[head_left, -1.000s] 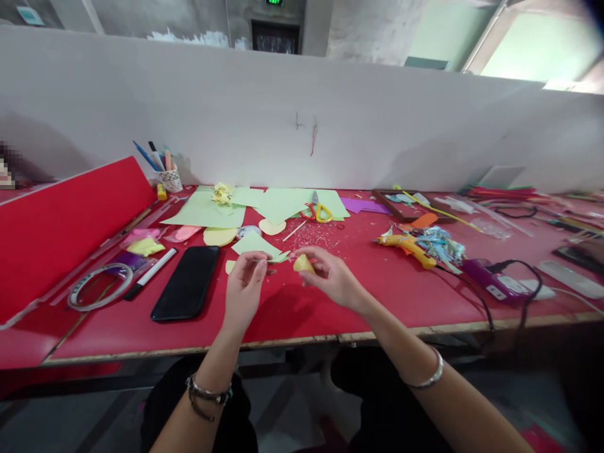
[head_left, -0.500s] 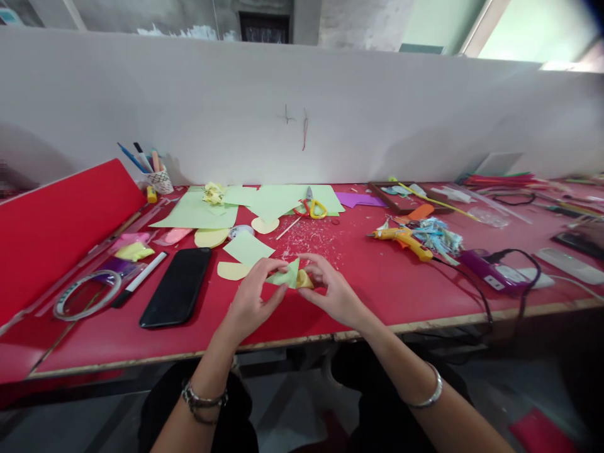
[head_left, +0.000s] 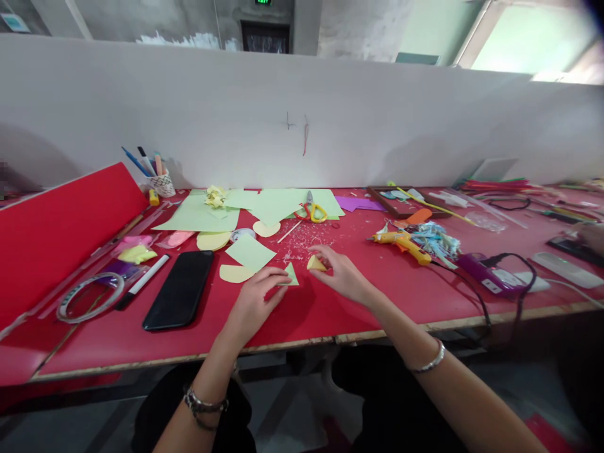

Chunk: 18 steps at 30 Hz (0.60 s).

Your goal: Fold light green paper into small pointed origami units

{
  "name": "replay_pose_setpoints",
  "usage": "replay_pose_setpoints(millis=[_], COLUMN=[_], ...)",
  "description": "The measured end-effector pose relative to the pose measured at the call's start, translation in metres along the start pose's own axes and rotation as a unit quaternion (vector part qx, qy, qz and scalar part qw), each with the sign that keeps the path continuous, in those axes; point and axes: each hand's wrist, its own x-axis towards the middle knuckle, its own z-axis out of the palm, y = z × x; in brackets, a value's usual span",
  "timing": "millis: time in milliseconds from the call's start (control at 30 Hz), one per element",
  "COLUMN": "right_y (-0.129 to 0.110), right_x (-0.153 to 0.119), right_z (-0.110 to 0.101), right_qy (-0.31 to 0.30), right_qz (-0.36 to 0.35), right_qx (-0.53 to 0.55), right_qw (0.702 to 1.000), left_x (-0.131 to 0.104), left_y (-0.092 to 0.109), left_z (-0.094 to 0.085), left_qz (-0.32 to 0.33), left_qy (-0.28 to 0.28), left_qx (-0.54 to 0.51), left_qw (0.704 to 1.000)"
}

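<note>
A small yellow paper cone is pinched between the thumb and fingers of my right hand, just above the table. My left hand grips a light green piece of paper, whose pointed corner sticks out past the fingertips. The two papers are apart. Just beyond my left hand lie a green paper square and a pale yellow paper piece with a rounded edge. Scissors with red and yellow handles rest farther back, on green sheets.
A black phone, a white marker and a roll of tape lie on the left. To the right are a yellow glue gun with its cord, and a purple device. A cup of pens stands by the partition.
My hands have moved apart. The green paper and the yellow cone, close together before, are now separate, one in each hand. The view has tilted up slightly.
</note>
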Motion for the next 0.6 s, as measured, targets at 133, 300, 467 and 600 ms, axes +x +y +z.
replay_pose_setpoints(millis=[133, 300, 467, 600], right_y=[0.01, 0.022, 0.025, 0.027], right_x=[0.025, 0.059, 0.09, 0.106], right_z=[0.003, 0.009, 0.011, 0.015], right_qy=[0.037, 0.037, 0.005, -0.027], right_qz=[-0.013, -0.026, -0.031, -0.036], right_qx=[-0.002, -0.026, -0.057, -0.086], right_qw=[0.999, 0.999, 0.998, 0.995], left_x=[-0.002, -0.002, -0.003, -0.001], left_y=[-0.007, -0.013, -0.01, -0.007], left_z=[0.003, 0.005, 0.004, 0.003], left_qz=[0.014, 0.013, 0.024, 0.027], left_qy=[-0.077, -0.118, -0.136, -0.14], left_qx=[0.005, 0.035, 0.035, 0.045], left_qw=[0.997, 0.992, 0.99, 0.989])
